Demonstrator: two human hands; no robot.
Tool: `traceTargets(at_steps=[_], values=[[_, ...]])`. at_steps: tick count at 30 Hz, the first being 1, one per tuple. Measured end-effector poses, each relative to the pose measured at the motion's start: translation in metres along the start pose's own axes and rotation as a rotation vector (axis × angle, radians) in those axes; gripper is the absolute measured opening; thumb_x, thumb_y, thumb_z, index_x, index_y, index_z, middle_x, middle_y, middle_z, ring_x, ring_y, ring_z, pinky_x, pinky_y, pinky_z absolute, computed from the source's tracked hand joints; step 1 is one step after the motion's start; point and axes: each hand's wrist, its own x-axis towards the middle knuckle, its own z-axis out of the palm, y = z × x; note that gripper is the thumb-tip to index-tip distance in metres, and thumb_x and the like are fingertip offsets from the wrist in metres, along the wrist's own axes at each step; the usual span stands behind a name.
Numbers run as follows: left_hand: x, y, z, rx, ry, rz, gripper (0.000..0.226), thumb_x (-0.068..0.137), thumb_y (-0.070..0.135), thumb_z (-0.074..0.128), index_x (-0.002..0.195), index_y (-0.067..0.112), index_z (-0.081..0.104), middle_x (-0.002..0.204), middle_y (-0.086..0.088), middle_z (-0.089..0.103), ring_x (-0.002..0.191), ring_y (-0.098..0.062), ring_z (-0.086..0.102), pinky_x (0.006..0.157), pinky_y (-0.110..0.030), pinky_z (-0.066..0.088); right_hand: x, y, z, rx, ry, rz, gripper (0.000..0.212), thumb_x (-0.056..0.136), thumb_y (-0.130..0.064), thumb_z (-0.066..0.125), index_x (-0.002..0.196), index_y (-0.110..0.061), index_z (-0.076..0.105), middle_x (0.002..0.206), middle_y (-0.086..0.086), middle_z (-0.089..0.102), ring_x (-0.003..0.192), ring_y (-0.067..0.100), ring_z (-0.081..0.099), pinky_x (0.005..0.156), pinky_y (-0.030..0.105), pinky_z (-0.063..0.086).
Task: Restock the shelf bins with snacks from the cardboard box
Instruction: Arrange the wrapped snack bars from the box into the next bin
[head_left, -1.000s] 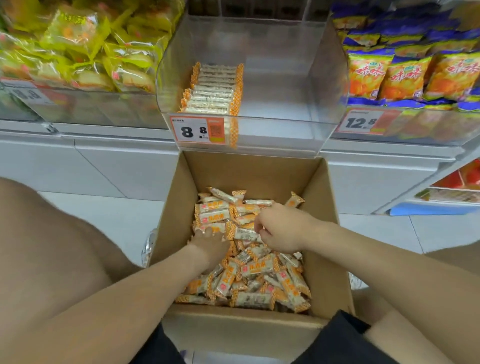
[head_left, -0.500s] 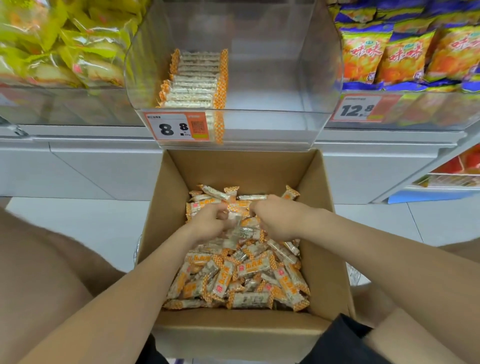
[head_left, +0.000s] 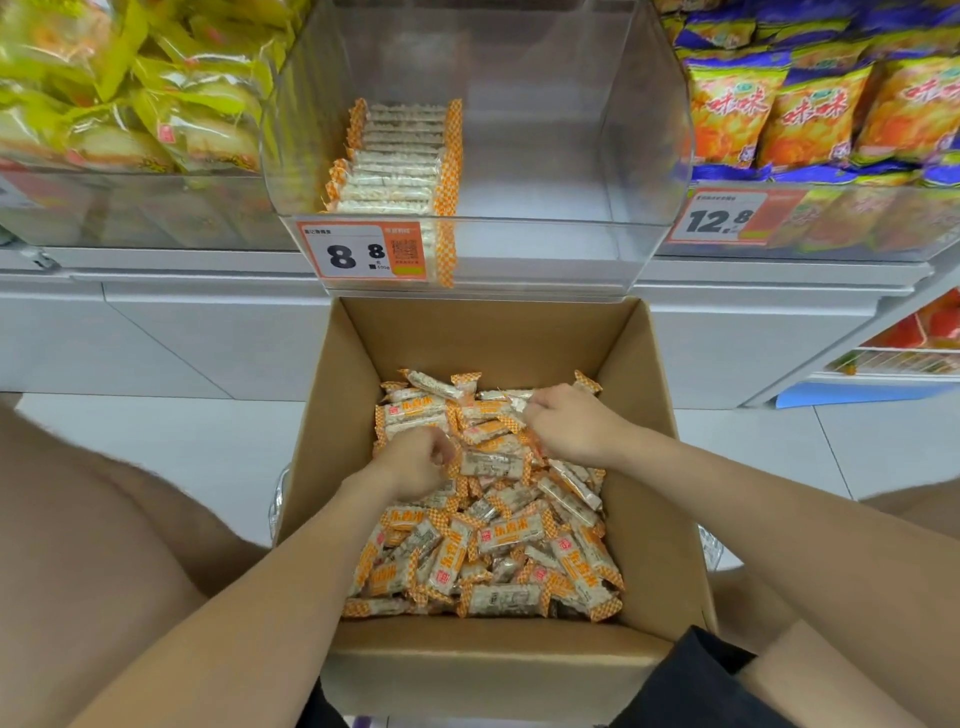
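An open cardboard box (head_left: 649, 467) stands on the floor below the shelf, holding several small snack bars (head_left: 498, 540) in orange-and-white checked wrappers. Both hands are down inside it. My left hand (head_left: 415, 460) has its fingers curled over bars at the left of the pile. My right hand (head_left: 566, 423) is curled round bars near the pile's far side. Above the box sits a clear shelf bin (head_left: 550, 244) with a neat row of the same bars (head_left: 400, 161) along its left side.
A bin of yellow packets (head_left: 130, 104) is on the left and a bin of orange-and-blue chip bags (head_left: 810, 104) on the right. Price tags read 8.8 (head_left: 363, 252) and 12.8 (head_left: 719, 218). White tiled floor surrounds the box; my knees flank it.
My left hand moved up the pile and closed on bars. My right hand shifted slightly toward the far side. The view tilted a little upward.
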Motion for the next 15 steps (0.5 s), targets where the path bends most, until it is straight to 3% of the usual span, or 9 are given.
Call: traceTargets(at_steps=[1,3,6,7,8,9,10,12,15], values=[[0.005,-0.010,0.009,0.209,0.014,-0.017,0.033,0.094,0.006,0.066,0.120,0.026,0.064,0.132,-0.004,0.059,0.116,-0.029,0.061,0.097,-0.048,0.056,-0.001,-0.001,-0.002,0.043,-0.020,0.022,0.039,0.106,-0.027,0.037,0.072,-0.012,0.049,0.062,0.009,0.051,0.060,0.023,0.062,0.060,0.029,0.042],[0.013,-0.023,0.024,0.390,-0.036,-0.056,0.053,0.098,0.002,0.059,0.144,0.027,0.051,0.146,-0.005,0.043,0.133,-0.038,0.046,0.107,-0.050,0.048,-0.001,-0.004,-0.004,0.122,-0.053,0.047,0.043,0.108,-0.026,0.035,0.066,-0.016,0.035,0.055,0.003,0.033,0.055,0.017,0.067,0.056,0.024,0.041],[0.020,-0.029,0.037,0.507,-0.052,-0.052,0.051,0.096,0.004,0.062,0.141,0.024,0.051,0.141,-0.006,0.040,0.135,-0.044,0.037,0.109,-0.053,0.044,0.002,-0.006,-0.006,0.169,-0.044,0.017,0.042,0.109,-0.024,0.037,0.069,-0.013,0.043,0.062,0.002,0.032,0.052,0.025,0.038,0.057,0.034,0.036],[0.022,-0.031,0.041,0.523,-0.038,-0.042,0.046,0.095,0.003,0.065,0.135,0.023,0.055,0.137,-0.006,0.042,0.132,-0.043,0.041,0.105,-0.052,0.047,0.003,-0.005,-0.007,0.176,-0.048,0.006,0.042,0.109,-0.024,0.037,0.079,-0.004,0.057,0.066,0.007,0.042,0.058,0.038,0.040,0.062,0.042,0.044],[0.023,-0.031,0.043,0.523,-0.024,-0.035,0.042,0.093,0.003,0.068,0.130,0.021,0.057,0.136,-0.006,0.043,0.128,-0.041,0.046,0.101,-0.050,0.049,0.004,-0.005,-0.007,0.191,-0.063,0.004,0.041,0.109,-0.024,0.037,0.102,0.005,0.066,0.074,0.012,0.055,0.071,0.048,0.047,0.072,0.047,0.053],[0.023,-0.031,0.044,0.522,-0.013,-0.024,0.040,0.093,0.003,0.070,0.128,0.020,0.059,0.136,-0.006,0.043,0.125,-0.039,0.049,0.099,-0.049,0.051,0.004,-0.006,-0.009,0.203,-0.077,0.013,0.041,0.109,-0.024,0.038,0.122,0.004,0.064,0.081,0.015,0.061,0.077,0.047,0.051,0.075,0.041,0.057],[0.021,-0.030,0.044,0.523,-0.009,-0.012,0.039,0.093,0.006,0.071,0.128,0.020,0.060,0.136,-0.006,0.044,0.123,-0.038,0.051,0.098,-0.048,0.052,0.004,-0.007,-0.010,0.208,-0.086,0.020,0.038,0.109,-0.023,0.039,0.132,-0.003,0.063,0.080,0.012,0.060,0.073,0.038,0.051,0.067,0.032,0.056],[0.019,-0.028,0.039,0.520,-0.012,0.011,0.033,0.097,0.019,0.069,0.129,0.022,0.064,0.135,-0.006,0.049,0.121,-0.033,0.055,0.099,-0.046,0.051,0.003,-0.009,-0.013,0.220,-0.074,0.009,0.035,0.108,-0.019,0.040,0.138,-0.020,0.058,0.075,-0.002,0.052,0.061,0.018,0.047,0.056,0.027,0.042],[0.012,-0.016,0.018,0.286,-0.069,0.002,0.036,0.105,0.034,0.058,0.138,0.021,0.064,0.140,-0.009,0.061,0.123,-0.029,0.062,0.099,-0.040,0.052,-0.002,-0.014,-0.021,0.186,-0.044,-0.062,0.041,0.107,-0.019,0.041,0.145,-0.031,0.046,0.093,-0.014,0.053,0.046,0.003,0.049,0.048,0.023,0.042]])
